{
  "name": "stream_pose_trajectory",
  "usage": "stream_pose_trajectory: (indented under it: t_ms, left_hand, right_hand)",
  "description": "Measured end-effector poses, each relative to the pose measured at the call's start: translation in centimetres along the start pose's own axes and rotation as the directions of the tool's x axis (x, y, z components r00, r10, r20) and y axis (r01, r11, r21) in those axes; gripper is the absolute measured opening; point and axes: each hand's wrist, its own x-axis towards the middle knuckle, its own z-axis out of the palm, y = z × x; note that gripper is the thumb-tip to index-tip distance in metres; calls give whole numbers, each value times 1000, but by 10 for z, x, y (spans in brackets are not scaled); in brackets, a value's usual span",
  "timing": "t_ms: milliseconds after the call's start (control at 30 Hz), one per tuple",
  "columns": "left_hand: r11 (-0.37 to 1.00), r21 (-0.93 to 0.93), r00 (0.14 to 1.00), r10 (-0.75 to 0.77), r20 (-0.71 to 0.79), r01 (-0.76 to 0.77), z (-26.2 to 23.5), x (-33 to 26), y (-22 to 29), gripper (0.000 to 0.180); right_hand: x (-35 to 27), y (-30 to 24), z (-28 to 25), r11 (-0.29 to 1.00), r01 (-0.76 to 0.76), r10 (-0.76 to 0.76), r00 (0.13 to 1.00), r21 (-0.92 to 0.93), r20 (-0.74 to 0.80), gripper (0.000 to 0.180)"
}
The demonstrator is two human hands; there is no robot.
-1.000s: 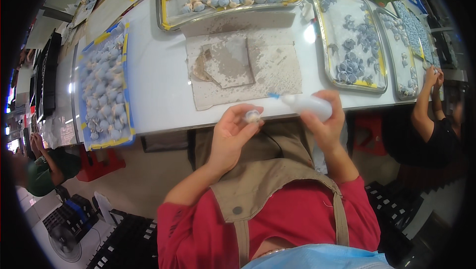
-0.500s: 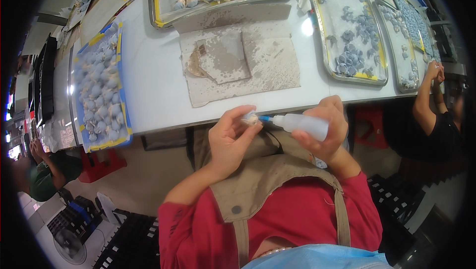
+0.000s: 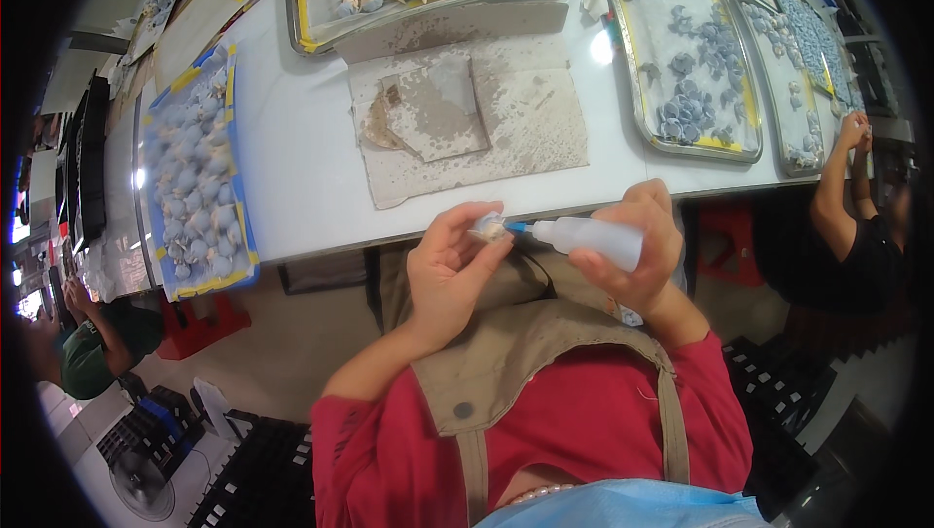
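White bottle (image 3: 603, 241), blue tip (image 3: 519, 227), blotchy cardboard (image 3: 530, 129)

At the centre, the squeeze bottle (image 3: 595, 241) looks like smooth, translucent plastic. Above it, the cardboard (image 3: 533, 119) is matt and blotchy. The white tabletop (image 3: 292, 158) is glossy, the upper-right tray (image 3: 702, 151) has a shiny metal rim, and the lower-centre apron (image 3: 525, 363) is matt cloth.

Red stools (image 3: 197, 331) stand on greyish floor (image 3: 292, 348) beside a glossy white table (image 3: 292, 202).
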Motion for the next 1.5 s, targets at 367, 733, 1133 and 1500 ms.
stream_pose_trajectory:
  t_ms: [367,733,1133,1500]
  left_hand:
    - [994,-99,999,-41,-15,39,1,1,2,34]
    - [969,-223,990,-126,-64,109,-9,5,-2,36]
    - [923,-360,978,-65,197,134,-7,17,8,41]
    - [947,-259,968,-137,211,190,9,14,1,36]
  right_hand:
    - [3,-1,2,998,-57,58,998,33,-32,33]
    - [7,23,21,962,-229,247,962,149,-115,32]
    - [53,86,40,891,-447,447,894,79,17,19]
    - [60,146,-48,751,-417,495,868,-512,21,14]
